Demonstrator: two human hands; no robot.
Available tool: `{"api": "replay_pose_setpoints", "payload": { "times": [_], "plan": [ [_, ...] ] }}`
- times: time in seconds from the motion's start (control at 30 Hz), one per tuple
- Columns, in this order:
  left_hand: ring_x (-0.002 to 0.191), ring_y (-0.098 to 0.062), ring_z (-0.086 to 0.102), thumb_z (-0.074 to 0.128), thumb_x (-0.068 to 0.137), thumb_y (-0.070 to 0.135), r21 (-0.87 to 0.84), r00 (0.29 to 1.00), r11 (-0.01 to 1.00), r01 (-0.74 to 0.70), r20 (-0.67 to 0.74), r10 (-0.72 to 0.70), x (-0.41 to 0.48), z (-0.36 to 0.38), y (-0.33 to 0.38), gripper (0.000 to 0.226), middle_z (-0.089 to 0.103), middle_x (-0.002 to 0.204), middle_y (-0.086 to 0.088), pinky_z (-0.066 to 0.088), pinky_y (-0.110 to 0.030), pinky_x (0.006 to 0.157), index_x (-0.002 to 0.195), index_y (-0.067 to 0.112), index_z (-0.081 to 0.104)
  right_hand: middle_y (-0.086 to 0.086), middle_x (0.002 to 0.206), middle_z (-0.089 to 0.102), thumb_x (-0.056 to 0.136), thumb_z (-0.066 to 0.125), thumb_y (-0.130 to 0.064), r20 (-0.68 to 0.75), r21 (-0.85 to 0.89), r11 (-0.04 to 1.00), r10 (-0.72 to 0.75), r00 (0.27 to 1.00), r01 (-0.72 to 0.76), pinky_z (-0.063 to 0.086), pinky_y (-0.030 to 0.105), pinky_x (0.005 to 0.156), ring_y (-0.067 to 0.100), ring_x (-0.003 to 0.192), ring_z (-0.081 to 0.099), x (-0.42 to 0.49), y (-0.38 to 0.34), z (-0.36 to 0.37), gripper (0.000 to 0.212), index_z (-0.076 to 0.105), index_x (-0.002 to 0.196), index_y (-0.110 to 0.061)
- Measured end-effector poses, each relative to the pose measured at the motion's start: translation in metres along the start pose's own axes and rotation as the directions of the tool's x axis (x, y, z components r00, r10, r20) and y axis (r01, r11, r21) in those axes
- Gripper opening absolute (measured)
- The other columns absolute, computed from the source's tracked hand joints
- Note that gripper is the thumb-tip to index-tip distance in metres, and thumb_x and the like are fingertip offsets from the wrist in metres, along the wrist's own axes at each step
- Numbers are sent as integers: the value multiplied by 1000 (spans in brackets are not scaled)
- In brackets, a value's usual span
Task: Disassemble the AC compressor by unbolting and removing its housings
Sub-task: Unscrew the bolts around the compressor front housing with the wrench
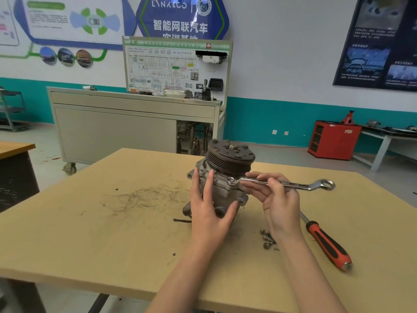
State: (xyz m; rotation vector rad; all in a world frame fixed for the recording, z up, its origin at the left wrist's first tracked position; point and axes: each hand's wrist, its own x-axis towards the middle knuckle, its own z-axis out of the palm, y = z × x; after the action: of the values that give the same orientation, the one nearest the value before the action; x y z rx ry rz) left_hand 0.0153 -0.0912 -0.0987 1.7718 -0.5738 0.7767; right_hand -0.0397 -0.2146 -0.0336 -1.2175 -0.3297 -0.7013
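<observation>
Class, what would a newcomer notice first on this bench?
The compressor stands on the table, pulley up, the left hand steadying it. The right hand holds a wrench, its ring end seated under the pulley. Loose bolts and a red screwdriver lie at right.

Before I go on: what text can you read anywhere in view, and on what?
"LYNK&CO", top cut off: blue wall sign.
"智能网联汽车": same sign; the line below is half hidden.
"HV": training board; its other print is too small.
Stamping on the wrench: too small.
Text on the dark poster: blurred.
</observation>
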Motion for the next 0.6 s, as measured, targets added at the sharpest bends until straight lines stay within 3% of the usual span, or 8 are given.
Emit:
{"api": "replay_pose_setpoints", "payload": {
  "times": [0.07, 0.13, 0.23, 0.3, 0.37, 0.5, 0.6],
  "plan": [
    [148, -8, 1, 57, 80, 58, 18, 1000, 1000, 8, 4, -8, 0, 0, 0, 83, -8, 159, 16, 20, -42, 117, 147, 50, 9, 18, 89, 71, 98, 27, -1, -30, 79, 990, 117, 993, -114, 57, 30, 66, 33, 80, 70, 11, 0, -4, 32, 56, 84, -2],
    [147, -4, 0, 56, 79, 59, 23, 1000, 1000, 5, -3, -5, -1, 1, 0, 82, -7, 159, 17, 19, -38, 116, 146, 52, 8, 18, 87, 71, 100, 31, -8, -59, 110, 985, 141, 988, -134, 57, 28, 64, 30, 78, 71, 17, 2, -5, 34, 60, 83, -3],
    [147, -3, 1, 58, 80, 57, 5, 1000, 1000, -9, -20, 9, -1, 3, -3, 82, -8, 159, 19, 19, -36, 114, 146, 53, 9, 12, 89, 73, 97, 42, -26, -102, -36, 997, -76, 992, 73, 57, 28, 68, 29, 81, 71, 15, 5, -7, 31, 69, 85, -15],
    [147, -5, 1, 58, 80, 58, 2, 1000, 1000, -4, -24, 5, -1, 5, -4, 82, -8, 159, 20, 19, -39, 114, 147, 51, 10, 4, 90, 74, 98, 45, -29, -81, -218, 942, -277, 957, 255, 58, 29, 70, 26, 82, 72, 8, 4, -7, 25, 67, 90, -22],
    [148, -8, 2, 57, 80, 59, 3, 1000, 1000, 0, -27, 0, -1, 6, -4, 81, -8, 159, 19, 20, -42, 115, 148, 49, 12, -4, 93, 73, 97, 45, -28, -14, -326, 872, -389, 921, 364, 57, 26, 72, 20, 83, 72, 1, 4, -4, 20, 64, 94, -25],
    [149, -11, 3, 58, 82, 56, 7, 999, 1000, -10, -38, 10, 0, 4, -3, 80, -3, 161, 13, 24, -48, 116, 148, 45, 14, -7, 102, 68, 99, 45, -28, 192, -413, 758, -470, 862, 505, 56, 30, 78, 14, 91, 70, -9, 9, 1, 19, 61, 103, -16],
    [149, -12, 5, 59, 82, 53, 2, 999, 1000, -19, -42, 19, -1, 5, -4, 81, -2, 161, 12, 26, -51, 115, 149, 43, 15, -5, 106, 65, 100, 43, -27, 244, -434, 713, -495, 834, 550, 55, 37, 79, 17, 94, 68, -14, 14, -1, 20, 58, 107, -16]
  ]
}}
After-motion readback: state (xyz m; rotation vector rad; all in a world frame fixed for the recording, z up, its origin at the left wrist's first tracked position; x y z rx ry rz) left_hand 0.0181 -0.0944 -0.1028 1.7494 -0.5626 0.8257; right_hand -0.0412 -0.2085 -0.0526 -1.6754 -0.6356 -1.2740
